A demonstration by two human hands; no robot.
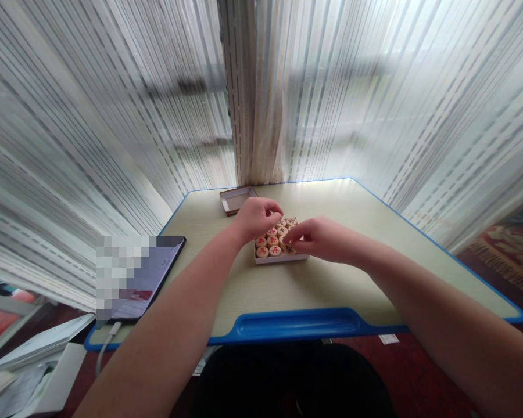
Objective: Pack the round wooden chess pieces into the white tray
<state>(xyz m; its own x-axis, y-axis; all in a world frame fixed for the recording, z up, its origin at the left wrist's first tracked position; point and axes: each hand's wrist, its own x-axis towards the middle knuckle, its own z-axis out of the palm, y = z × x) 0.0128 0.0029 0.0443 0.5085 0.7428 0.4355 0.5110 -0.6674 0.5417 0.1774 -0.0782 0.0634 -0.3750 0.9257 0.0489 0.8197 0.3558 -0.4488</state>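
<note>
A shallow white-sided box (281, 260) on the table holds several round wooden Chinese chess pieces (275, 251) in rows, with red characters on the left and black ones on the right. My right hand (320, 237) reaches in from the right, its fingertips pinched on a black-lettered Chinese chess piece (290, 249) at the box's near right. Over the far left part of the box, my left hand (258, 218) is curled, thumb and index finger close together; what they hold, if anything, is hidden. My hands cover some pieces and the box's right side.
Behind my left hand lies an open box lid (237, 200). A tablet (157, 276) with a white cable (108, 342) rests at the table's left edge. The table (357, 203) has a blue rim and front tray (298, 324). Striped curtains (353, 87) hang behind.
</note>
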